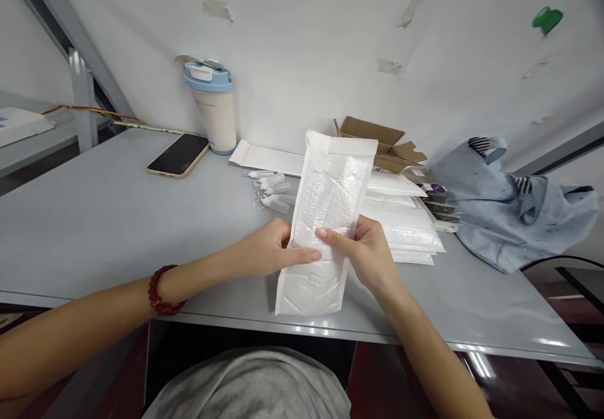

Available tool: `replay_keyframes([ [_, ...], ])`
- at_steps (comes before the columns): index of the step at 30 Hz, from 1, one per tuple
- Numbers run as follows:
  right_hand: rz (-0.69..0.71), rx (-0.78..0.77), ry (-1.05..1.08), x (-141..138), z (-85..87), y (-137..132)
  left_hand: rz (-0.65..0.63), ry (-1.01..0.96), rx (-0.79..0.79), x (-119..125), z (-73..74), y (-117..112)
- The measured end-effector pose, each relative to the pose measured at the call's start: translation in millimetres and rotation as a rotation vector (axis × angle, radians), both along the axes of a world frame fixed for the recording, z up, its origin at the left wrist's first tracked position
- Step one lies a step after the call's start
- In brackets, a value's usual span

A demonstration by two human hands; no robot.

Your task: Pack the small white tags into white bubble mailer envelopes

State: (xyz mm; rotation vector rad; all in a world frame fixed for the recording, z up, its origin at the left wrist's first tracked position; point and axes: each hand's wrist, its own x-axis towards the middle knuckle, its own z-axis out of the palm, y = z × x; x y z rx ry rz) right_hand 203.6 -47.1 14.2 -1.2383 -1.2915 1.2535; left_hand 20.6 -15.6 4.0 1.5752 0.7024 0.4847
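Note:
A white padded mailer is held upright, slightly tilted, above the front of the grey table. My left hand grips its left edge, thumb lying across the front face and fingers hidden behind. On the opposite edge, my right hand pinches the mailer the same way, its thumb pressed on the front. Behind and left of the mailer lie several small white squeeze bottles with thin loops. A stack of similar white mailers rests to the right, partly hidden by the held one and my right hand.
A phone and a blue-lidded cup stand at the back left of the table. Against the wall are a flat white mailer and an open cardboard box. A light blue cloth bag lies at the right.

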Motion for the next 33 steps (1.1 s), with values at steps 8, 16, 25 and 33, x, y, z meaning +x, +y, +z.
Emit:
replay_keyframes([
  [8, 0.185, -0.036, -0.104, 7.5, 6.8, 2.0, 0.082, 0.088, 0.218, -4.7, 2.7, -1.4],
  [16, 0.228, -0.036, -0.217, 5.0, 8.8, -0.1, 0.136, 0.005, 0.093, -6.0, 2.9, 6.1],
  [25, 0.289, 0.001, -0.255, 0.5, -3.8, 0.9, 0.14, -0.078, 0.122, -2.2, 1.0, 1.6],
  [33, 0.268, 0.185, -0.356, 5.7, 3.3, -0.6, 0.316, -0.008, 0.431, -15.9, 16.2, 3.5],
])
